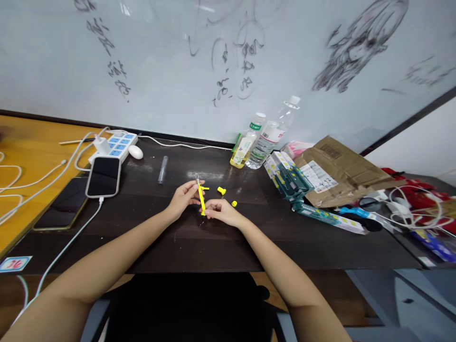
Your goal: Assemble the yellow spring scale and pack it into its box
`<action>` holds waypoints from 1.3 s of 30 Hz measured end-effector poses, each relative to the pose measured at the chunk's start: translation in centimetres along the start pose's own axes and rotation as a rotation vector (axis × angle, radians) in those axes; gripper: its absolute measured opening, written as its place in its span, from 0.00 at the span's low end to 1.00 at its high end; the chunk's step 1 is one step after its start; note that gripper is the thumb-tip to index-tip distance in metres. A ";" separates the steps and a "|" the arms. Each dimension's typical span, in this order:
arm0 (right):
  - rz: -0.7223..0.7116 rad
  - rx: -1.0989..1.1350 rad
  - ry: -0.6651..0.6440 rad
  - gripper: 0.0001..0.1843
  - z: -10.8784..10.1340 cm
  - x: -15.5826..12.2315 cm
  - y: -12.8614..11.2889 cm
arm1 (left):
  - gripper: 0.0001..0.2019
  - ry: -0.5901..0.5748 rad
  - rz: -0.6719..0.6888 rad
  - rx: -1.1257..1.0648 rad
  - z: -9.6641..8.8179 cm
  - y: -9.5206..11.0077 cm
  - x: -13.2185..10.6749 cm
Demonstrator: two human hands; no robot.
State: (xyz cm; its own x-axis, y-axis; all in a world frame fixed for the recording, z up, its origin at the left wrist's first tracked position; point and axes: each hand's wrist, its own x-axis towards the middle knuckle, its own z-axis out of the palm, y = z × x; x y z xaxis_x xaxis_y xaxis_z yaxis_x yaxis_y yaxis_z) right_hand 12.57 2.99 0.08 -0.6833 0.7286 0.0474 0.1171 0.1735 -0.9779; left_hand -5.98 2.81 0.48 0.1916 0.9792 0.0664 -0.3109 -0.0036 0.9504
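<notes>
Indoor light, bright and fairly even. White glints mark the upper whiteboard [160,71]; a hazy sheen lies on the dark worktop [270,232]. The chair [181,304] is nearly black. Wide-angle distortion stretches the outer margins; fine detail on the yellow piece [201,198] is slightly soft.

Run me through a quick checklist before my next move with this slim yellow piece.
1. Left hand gripping near the upper end of the slim yellow piece: ok.
2. Right hand at its lower end: ok.
3. Larger loose part and smaller loose part both in view: ok.
4. Clear tube lying apart from both hands: ok.
5. Charging cable away from the fingers: ok.
6. Slim piece firmly assembled: cannot tell.
</notes>
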 end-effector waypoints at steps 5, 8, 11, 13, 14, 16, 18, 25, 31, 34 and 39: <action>0.018 0.035 -0.003 0.16 0.5 0.0 -0.3 | 0.26 -0.025 -0.012 -0.014 0.1 -0.1 -0.1; 0.029 0.070 -0.024 0.15 0.9 0.0 -0.3 | 0.25 -0.043 0.002 0.007 0.6 -0.1 -0.4; 0.042 0.090 -0.075 0.17 0.9 0.0 0.0 | 0.24 -0.022 0.036 0.022 0.9 0.2 -0.6; 0.056 0.089 -0.097 0.20 0.7 -0.1 0.1 | 0.23 0.024 0.081 0.032 0.7 0.4 -0.6; 0.057 0.083 -0.092 0.21 0.5 -0.1 0.1 | 0.23 0.056 0.110 0.041 0.5 0.5 -0.5; 0.043 0.068 -0.018 0.21 0.0 -0.1 0.0 | 0.22 0.111 0.164 0.073 0.1 0.6 -0.3; 0.013 0.058 0.125 0.20 -0.6 0.0 0.0 | 0.22 0.140 0.190 0.114 -0.3 0.5 0.0; -0.098 -0.158 0.597 0.16 -2.1 0.2 0.5 | 0.23 0.157 0.157 0.200 -0.9 -0.1 0.6; -0.124 -0.608 0.720 0.10 -2.1 0.0 0.7 | 0.23 -0.020 0.019 0.217 -1.0 -0.4 0.6; -0.144 -0.703 0.759 0.10 -2.6 0.0 0.6 | 0.22 -0.091 -0.032 0.265 -0.8 -0.4 0.3; -0.170 -0.759 0.757 0.10 -3.2 0.0 0.7 | 0.22 -0.137 -0.057 0.333 -0.5 -0.3 0.1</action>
State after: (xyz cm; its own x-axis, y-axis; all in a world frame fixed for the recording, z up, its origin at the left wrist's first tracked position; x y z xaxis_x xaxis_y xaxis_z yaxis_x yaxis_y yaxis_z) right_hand 15.00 5.27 0.05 -0.1409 0.8309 0.5383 0.6557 0.4857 -0.5781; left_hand -6.31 3.03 0.06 0.3300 0.9435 0.0293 0.0199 -0.0380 0.9991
